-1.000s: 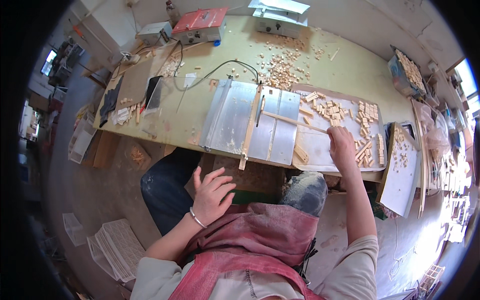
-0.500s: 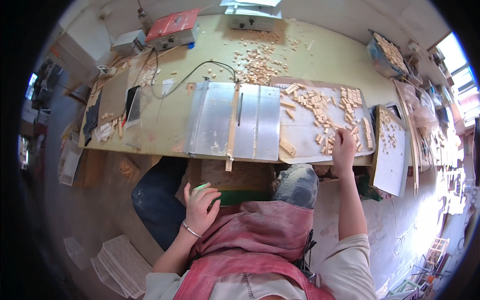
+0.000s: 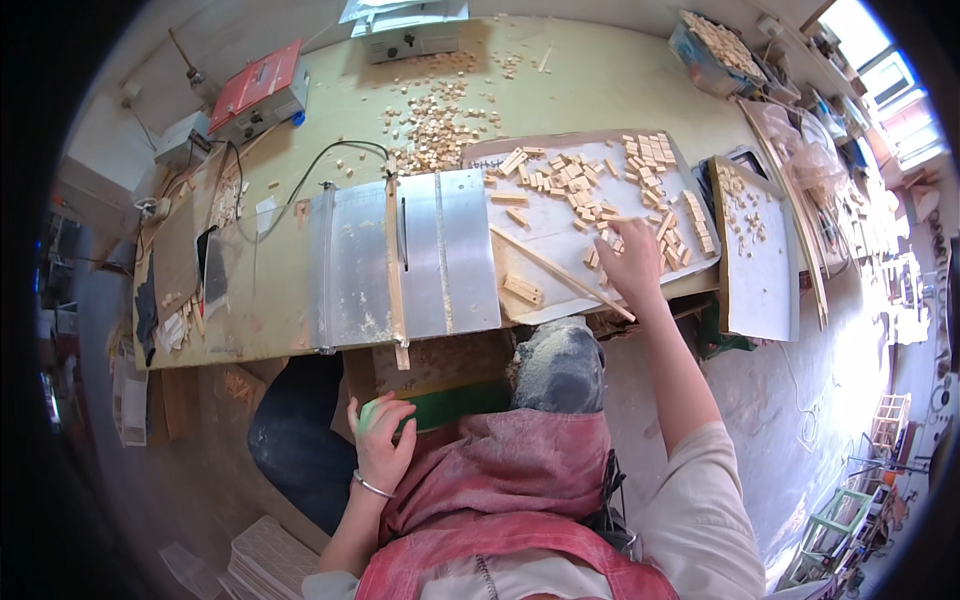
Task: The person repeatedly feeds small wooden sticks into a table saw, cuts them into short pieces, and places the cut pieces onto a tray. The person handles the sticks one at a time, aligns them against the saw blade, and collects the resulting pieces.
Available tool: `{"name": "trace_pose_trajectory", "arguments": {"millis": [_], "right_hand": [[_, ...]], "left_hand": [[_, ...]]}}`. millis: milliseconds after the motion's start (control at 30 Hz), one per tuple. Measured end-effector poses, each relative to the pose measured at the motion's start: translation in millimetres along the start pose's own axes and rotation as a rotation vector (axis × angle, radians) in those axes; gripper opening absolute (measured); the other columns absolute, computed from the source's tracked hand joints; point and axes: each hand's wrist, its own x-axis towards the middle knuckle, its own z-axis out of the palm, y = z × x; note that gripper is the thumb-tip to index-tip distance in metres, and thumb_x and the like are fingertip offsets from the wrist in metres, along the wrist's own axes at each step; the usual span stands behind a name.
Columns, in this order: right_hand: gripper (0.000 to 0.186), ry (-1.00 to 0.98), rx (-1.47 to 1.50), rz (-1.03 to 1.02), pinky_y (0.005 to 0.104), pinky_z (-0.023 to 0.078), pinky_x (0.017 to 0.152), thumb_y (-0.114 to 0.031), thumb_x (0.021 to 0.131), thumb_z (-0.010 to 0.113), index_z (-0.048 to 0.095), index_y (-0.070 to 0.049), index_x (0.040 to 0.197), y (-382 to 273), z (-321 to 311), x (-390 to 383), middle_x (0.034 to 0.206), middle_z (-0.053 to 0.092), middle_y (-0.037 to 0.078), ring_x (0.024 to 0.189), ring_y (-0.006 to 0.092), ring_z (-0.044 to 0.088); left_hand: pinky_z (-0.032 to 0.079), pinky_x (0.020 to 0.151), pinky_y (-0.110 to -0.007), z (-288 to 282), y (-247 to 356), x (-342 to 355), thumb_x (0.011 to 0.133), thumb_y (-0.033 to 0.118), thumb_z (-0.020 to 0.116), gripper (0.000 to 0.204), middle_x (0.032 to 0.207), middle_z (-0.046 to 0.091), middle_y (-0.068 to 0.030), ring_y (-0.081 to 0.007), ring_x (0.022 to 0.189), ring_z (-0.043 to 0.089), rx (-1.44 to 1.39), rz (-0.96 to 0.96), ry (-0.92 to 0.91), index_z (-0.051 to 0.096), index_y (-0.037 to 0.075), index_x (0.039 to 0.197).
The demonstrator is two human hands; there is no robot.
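Observation:
My right hand is over a white-covered board, its thumb and fingers bent together at the small wooden blocks. Whatever lies between those fingertips is too small to make out. A long thin wooden strip slants across the board to the left of this hand, its near end by the front edge. Two larger drilled wooden pieces rest at the board's near left. Above my lap, my left hand hangs with fingers apart and holds nothing; some green shows at its fingers.
Left of the board lies a metal sliding plate with a slot and a wooden fence. Loose blocks are heaped behind it. A tilted tray with chips stands at the right, a full plastic bin at the back right.
My view has shifted right. My right hand has moved left over the board, and the long wooden strip now shows lying across it. The left hand stays above my lap.

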Motion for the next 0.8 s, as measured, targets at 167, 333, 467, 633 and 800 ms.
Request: {"name": "trace_pose_trajectory", "arguments": {"millis": [167,333,467,633,800], "right_hand": [[0.054,-0.071,-0.185,0.194,0.0492,0.044,0.106,-0.041,0.081,0.080,0.073,-0.002,0.117,-14.7,35.0,59.0,0.122,0.064,0.016,0.122,0.0346,0.057],[0.049,-0.172,-0.239,0.285,0.0477,0.043,0.107,-0.038,0.080,0.080,0.071,-0.003,0.113,-19.7,51.0,71.2,0.125,0.060,0.015,0.125,0.0345,0.053],[0.043,-0.220,-0.175,0.198,0.0469,0.043,0.106,-0.033,0.079,0.080,0.072,-0.005,0.111,-31.4,53.8,59.6,0.124,0.060,0.015,0.124,0.0340,0.054],[0.032,-0.142,-0.029,0.060,0.0455,0.044,0.104,-0.025,0.082,0.079,0.075,-0.010,0.109,-34.2,61.7,53.3,0.118,0.063,0.011,0.120,0.0324,0.057],[0.021,-0.057,0.041,0.109,0.0463,0.046,0.101,-0.020,0.087,0.075,0.077,-0.012,0.106,-4.3,78.0,78.6,0.114,0.065,0.011,0.117,0.0327,0.059]], "left_hand": [[0.022,0.126,-0.060,3.2,-2.8,2.5,0.089,0.009,0.076,0.019,0.113,0.073,-0.0047,-0.0288,0.124,0.066,-0.013,-0.019,-0.012,0.075,0.011,0.108],[0.023,0.126,-0.061,7.1,-9.5,4.2,0.090,0.009,0.076,0.019,0.113,0.073,-0.0049,-0.0290,0.124,0.066,-0.022,-0.025,-0.020,0.075,0.011,0.109],[0.023,0.126,-0.061,8.0,-11.8,5.3,0.090,0.010,0.076,0.019,0.114,0.073,-0.0046,-0.0288,0.124,0.065,-0.003,-0.028,-0.033,0.075,0.011,0.109],[0.022,0.126,-0.062,10.7,-12.1,7.4,0.090,0.010,0.076,0.019,0.114,0.073,-0.0045,-0.0284,0.125,0.065,-0.010,-0.026,-0.036,0.075,0.011,0.109],[0.022,0.126,-0.062,10.4,-14.3,8.6,0.090,0.010,0.076,0.019,0.115,0.073,-0.0042,-0.0281,0.126,0.065,-0.010,-0.031,-0.045,0.075,0.011,0.109]]}}
